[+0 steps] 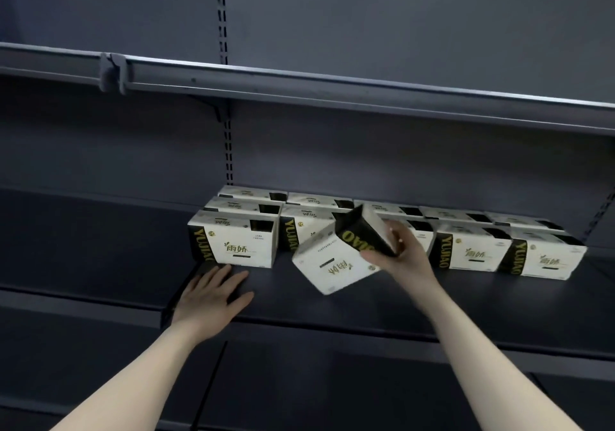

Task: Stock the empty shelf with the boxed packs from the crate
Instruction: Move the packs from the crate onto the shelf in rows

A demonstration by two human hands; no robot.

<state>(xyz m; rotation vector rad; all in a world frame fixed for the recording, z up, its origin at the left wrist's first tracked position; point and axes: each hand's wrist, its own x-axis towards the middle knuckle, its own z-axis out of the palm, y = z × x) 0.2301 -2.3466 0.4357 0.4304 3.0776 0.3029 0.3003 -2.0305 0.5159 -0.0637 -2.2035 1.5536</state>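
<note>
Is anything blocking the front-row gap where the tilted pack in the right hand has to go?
Nothing visible. The right hand holds the tilted pack just before the gap in the front row, and the shelf there is bare. The left hand rests flat further left.

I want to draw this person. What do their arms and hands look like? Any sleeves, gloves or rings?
Both arms are bare as far as the picture shows, with no sleeves in sight. The left hand and the right hand wear no gloves. I can see no rings, watch or bracelets. The right hand is a little blurred, so tiny things could be missed.
</note>
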